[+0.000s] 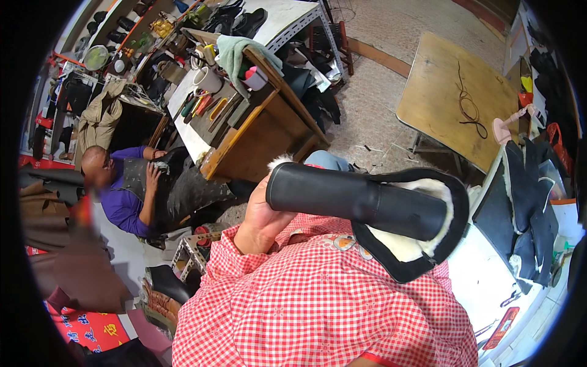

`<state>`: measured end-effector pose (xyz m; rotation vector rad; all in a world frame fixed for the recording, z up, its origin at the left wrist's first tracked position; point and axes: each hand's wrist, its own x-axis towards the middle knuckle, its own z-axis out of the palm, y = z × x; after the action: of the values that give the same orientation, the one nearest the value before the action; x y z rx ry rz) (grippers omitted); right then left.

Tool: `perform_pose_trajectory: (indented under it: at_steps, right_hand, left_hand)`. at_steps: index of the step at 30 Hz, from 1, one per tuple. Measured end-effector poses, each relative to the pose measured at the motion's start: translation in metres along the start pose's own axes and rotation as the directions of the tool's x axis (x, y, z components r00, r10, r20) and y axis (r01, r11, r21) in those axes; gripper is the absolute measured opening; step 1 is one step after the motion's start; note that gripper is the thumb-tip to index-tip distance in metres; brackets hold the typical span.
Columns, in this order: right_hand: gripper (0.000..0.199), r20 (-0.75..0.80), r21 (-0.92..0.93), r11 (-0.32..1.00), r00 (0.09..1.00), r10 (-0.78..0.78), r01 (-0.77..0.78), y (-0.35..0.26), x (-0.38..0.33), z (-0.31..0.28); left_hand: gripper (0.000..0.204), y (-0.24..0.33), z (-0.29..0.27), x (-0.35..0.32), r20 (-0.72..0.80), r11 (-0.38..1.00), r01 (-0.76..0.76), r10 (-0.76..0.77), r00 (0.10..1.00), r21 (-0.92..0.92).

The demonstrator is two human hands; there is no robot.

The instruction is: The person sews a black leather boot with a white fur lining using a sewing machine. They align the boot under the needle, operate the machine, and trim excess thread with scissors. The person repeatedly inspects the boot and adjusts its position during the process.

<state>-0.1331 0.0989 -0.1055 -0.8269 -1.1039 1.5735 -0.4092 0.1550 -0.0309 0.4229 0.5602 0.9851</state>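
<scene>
A black leather piece with white fleece lining (342, 192) stretches across the middle in front of my chest. Its left part is rolled into a tube, and the right end flares into a wide rounded flap with pale fleece inside a black border. My left hand (262, 211) grips the tube's left end; some of its fingers are hidden behind the leather. A tuft of white fleece shows at that end. My right hand cannot be seen. Red-and-white checked cloth covers my arm and torso below the piece.
At left a seated person in purple (125, 199) with a dark apron handles something dark. A wooden workbench (263, 137) with tools stands ahead. A low table (428, 92) holding a cord is at far right. A white surface (483, 269) with dark leather pieces (523, 208) lies to my right.
</scene>
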Motion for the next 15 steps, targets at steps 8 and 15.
perform_pose_trajectory:
  at_steps: [8,15]
  right_hand:
    - [0.037,-0.027,-0.019,0.998,0.998,0.062,-0.062,0.008,0.021,0.021]
    - [0.036,-0.184,0.023,0.991,0.973,0.136,-0.134,-0.008,0.031,0.017]
  left_hand:
    - [0.031,0.016,-0.030,-0.031,0.087,0.990,0.122,-0.116,0.989,-0.067]
    - [0.030,0.021,-0.033,0.007,0.185,0.918,0.330,-0.371,0.910,0.219]
